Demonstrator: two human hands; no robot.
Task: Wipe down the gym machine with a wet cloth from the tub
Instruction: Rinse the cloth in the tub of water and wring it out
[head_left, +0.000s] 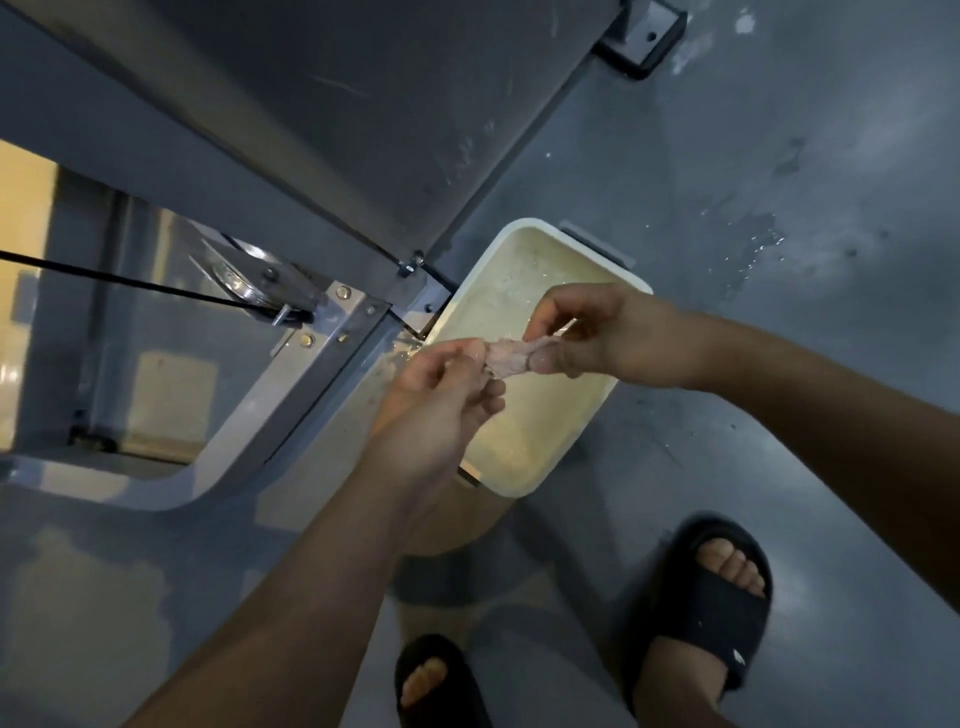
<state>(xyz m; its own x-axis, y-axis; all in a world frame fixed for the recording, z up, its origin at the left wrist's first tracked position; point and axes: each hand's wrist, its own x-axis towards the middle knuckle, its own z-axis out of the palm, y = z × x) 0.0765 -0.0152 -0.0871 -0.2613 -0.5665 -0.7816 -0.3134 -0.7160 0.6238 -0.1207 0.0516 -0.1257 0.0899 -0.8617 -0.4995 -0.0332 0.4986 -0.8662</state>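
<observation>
A small pinkish wet cloth (511, 353) is stretched in a twisted strip between both hands above the tub. My left hand (441, 395) pinches its left end; my right hand (587, 332) grips its right end. The white rectangular tub (535, 441) holds pale, cloudy water and stands on the floor against the machine's base. The grey gym machine (311, 130) fills the upper left, with a broad sloping panel, a bolted bracket (337, 322), a pulley and a black cable (130, 283).
Wet splashes (753, 254) lie on the dark grey floor right of the tub. My two feet in black slides (711, 603) stand at the bottom. A machine foot plate (641, 39) sits at the top right.
</observation>
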